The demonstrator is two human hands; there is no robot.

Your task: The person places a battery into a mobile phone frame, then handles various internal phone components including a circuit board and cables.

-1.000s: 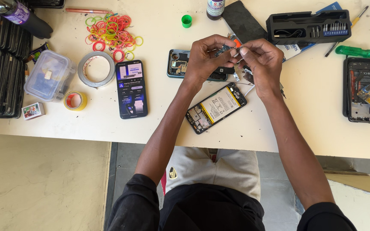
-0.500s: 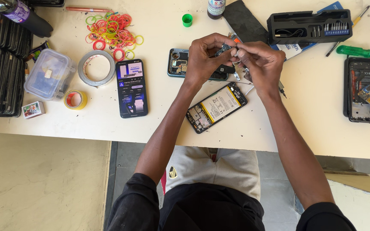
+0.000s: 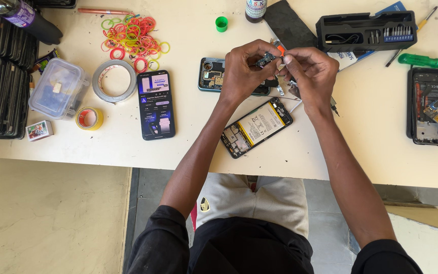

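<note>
My left hand [image 3: 247, 71] and my right hand [image 3: 311, 73] meet above the white table [image 3: 188, 147], fingertips pinched together on a small dark phone part [image 3: 266, 59]. An orange-tipped piece [image 3: 280, 50] shows just behind my fingers. Below my hands lies an opened phone [image 3: 257, 127] with its yellow-labelled battery exposed. Another opened phone body [image 3: 213, 74] lies under my left hand, partly hidden. A small tool tip [image 3: 334, 108] pokes out beneath my right wrist.
A lit phone [image 3: 156, 104] lies face up at left, beside a grey tape roll [image 3: 113, 81], a yellow tape roll [image 3: 89, 118], a clear plastic box [image 3: 58, 89] and coloured rubber bands [image 3: 133, 33]. A black bit case [image 3: 366, 31], green screwdriver [image 3: 423, 61] and dismantled phone [image 3: 432, 106] sit right.
Both hands stayed over the same spot. The fingers shifted slightly around the small part, drawing a little closer together.
</note>
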